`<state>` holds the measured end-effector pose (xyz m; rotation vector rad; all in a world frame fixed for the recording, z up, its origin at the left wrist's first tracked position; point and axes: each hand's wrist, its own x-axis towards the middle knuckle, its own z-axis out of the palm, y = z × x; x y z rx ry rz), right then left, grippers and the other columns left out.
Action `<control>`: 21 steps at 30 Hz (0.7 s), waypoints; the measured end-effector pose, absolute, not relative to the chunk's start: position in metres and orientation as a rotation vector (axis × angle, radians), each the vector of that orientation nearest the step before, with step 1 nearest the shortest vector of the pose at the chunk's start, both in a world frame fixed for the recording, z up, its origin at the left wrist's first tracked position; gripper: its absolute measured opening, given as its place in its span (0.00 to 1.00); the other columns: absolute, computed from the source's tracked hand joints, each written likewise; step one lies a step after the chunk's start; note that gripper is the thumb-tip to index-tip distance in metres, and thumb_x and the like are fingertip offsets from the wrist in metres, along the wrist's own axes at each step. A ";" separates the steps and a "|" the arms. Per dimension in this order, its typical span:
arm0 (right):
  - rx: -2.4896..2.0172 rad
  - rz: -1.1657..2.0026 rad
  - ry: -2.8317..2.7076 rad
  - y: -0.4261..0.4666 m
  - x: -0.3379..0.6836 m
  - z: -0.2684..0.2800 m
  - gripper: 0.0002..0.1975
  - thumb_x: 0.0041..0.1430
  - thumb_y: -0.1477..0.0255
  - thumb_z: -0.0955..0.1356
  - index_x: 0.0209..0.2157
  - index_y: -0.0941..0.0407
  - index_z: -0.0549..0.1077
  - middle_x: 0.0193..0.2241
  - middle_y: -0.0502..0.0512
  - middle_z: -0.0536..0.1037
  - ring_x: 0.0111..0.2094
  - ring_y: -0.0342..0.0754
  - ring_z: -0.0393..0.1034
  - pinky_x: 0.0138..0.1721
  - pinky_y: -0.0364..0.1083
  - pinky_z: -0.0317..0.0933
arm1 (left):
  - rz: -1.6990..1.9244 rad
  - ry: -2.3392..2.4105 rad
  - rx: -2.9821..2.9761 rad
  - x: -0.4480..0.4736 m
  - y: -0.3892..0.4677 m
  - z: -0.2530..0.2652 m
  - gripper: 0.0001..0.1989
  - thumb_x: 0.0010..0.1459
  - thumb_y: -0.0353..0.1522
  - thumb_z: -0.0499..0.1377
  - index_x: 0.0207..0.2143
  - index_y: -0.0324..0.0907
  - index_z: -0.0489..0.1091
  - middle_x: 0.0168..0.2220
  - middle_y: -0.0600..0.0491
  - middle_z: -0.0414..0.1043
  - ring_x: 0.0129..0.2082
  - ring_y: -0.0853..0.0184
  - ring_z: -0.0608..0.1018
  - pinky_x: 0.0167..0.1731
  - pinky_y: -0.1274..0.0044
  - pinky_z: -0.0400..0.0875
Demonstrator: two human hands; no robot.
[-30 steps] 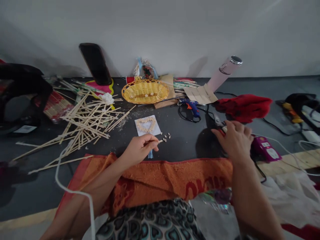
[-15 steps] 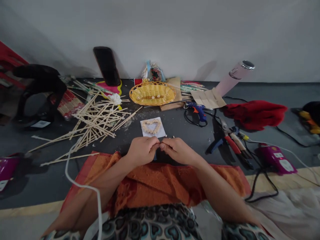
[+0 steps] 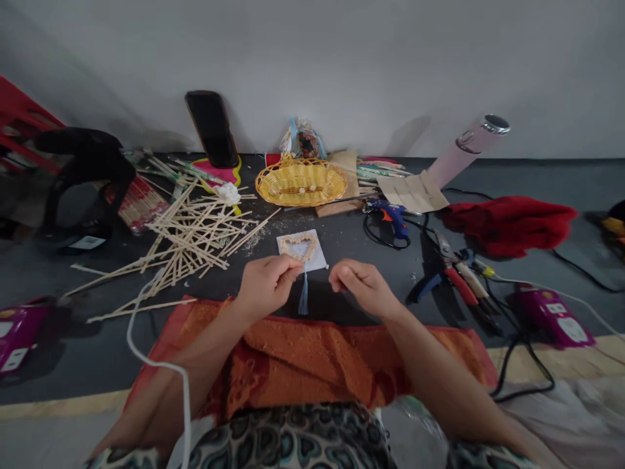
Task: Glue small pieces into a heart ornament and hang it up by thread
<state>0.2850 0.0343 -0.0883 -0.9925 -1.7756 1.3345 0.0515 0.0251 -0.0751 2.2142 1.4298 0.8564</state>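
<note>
My left hand [image 3: 268, 284] pinches the top of a blue tassel [image 3: 303, 296], which hangs straight down from the fingertips. Just beyond the fingers, a pale heart-shaped outline [image 3: 287, 250] of small lumpy pieces lies on a white paper square [image 3: 318, 259]. To the right, apart from the tassel, my right hand [image 3: 364, 286] is closed with thumb against curled fingers. Whether anything small is inside it cannot be made out.
A pile of thin sticks [image 3: 188, 228] spreads on the left. Behind are a yellow woven basket [image 3: 303, 182] and a propped phone [image 3: 212, 129]. Rightward lie a blue glue gun [image 3: 398, 221], pliers [image 3: 461, 280], a red cloth [image 3: 510, 221] and a pink flask [image 3: 456, 156]. An orange towel [image 3: 312, 358] lies in front.
My hands were together at the fingertips; now they are apart, the right one moved rightward. The tassel, mostly hidden before, hangs in view from my left hand.
</note>
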 end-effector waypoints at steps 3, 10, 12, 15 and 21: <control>-1.157 0.920 -2.087 0.045 0.297 -0.085 0.13 0.67 0.66 0.62 0.34 0.56 0.75 0.32 0.54 0.77 0.34 0.45 0.70 0.38 0.45 0.62 | 0.831 1.696 2.333 0.040 0.038 -0.080 0.11 0.64 0.36 0.53 0.36 0.43 0.75 0.33 0.50 0.79 0.35 0.63 0.78 0.36 0.74 0.66; -1.190 0.492 -2.374 0.058 0.316 -0.101 0.10 0.64 0.77 0.63 0.41 0.56 0.75 0.38 0.58 0.78 0.41 0.51 0.70 0.46 0.52 0.64 | 0.722 1.977 2.455 0.010 0.062 -0.102 0.10 0.62 0.32 0.53 0.39 0.43 0.74 0.38 0.47 0.78 0.42 0.56 0.75 0.44 0.66 0.66; -1.145 0.523 -2.420 0.060 0.319 -0.104 0.12 0.62 0.79 0.63 0.43 0.56 0.75 0.39 0.59 0.78 0.42 0.51 0.69 0.46 0.53 0.64 | 0.739 1.951 2.478 0.008 0.066 -0.107 0.11 0.61 0.31 0.54 0.41 0.43 0.74 0.41 0.46 0.77 0.44 0.54 0.74 0.47 0.64 0.66; -1.131 0.582 -2.352 0.062 0.321 -0.105 0.16 0.62 0.80 0.62 0.49 0.55 0.73 0.42 0.59 0.76 0.45 0.51 0.69 0.48 0.52 0.64 | 0.842 1.872 2.507 0.012 0.066 -0.112 0.13 0.60 0.29 0.54 0.44 0.44 0.74 0.47 0.46 0.75 0.48 0.54 0.72 0.51 0.62 0.64; -1.238 0.477 -2.007 0.067 0.322 -0.108 0.14 0.65 0.77 0.59 0.46 0.54 0.73 0.41 0.58 0.75 0.43 0.49 0.71 0.46 0.49 0.66 | 1.091 1.735 2.492 0.023 0.062 -0.112 0.15 0.58 0.24 0.53 0.44 0.45 0.74 0.49 0.50 0.74 0.50 0.58 0.71 0.55 0.63 0.64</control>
